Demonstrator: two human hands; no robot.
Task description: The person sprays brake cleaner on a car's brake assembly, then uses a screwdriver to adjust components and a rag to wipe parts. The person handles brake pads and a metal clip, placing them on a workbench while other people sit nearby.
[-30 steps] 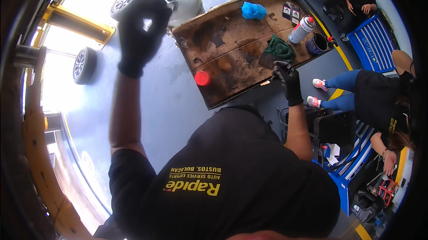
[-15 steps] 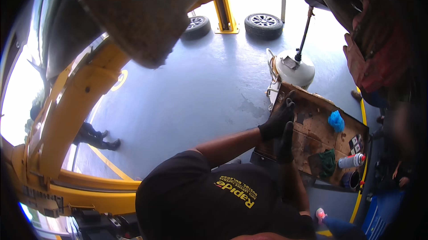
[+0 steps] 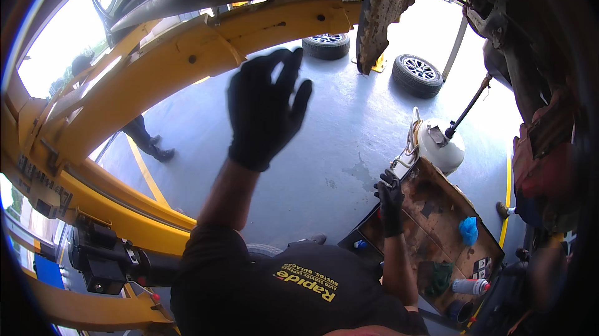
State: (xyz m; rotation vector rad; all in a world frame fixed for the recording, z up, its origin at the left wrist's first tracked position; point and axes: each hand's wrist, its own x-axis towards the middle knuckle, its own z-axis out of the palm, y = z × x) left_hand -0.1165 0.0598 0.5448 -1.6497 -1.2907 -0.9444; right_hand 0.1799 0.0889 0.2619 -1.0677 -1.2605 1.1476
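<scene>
My left hand (image 3: 265,108), in a black glove, is raised in front of the yellow lift arm (image 3: 150,55). Its fingers are spread, with nothing in them. Lower and to the right, my right hand (image 3: 391,205), gloved too, is at the left edge of a tray lined with stained brown cardboard (image 3: 424,227). Its fingers are curled around something small and greyish that I cannot make out. On the cardboard lie a crumpled blue glove or cloth (image 3: 468,231), a dark green rag (image 3: 440,277) and a spray can (image 3: 470,287) on its side.
A rusty metal edge (image 3: 384,14) hangs down at the top, with vehicle underbody parts (image 3: 524,55) at the right. A white round tank (image 3: 442,146) with a black pipe stands behind the tray. Two wheels (image 3: 417,76) lie on the floor. A person's legs (image 3: 146,137) show at the left.
My left hand has left the spot beside my right hand and risen up and left, fingers spreading. My right hand stays by the tray, its fingers now curled. The view has shifted.
</scene>
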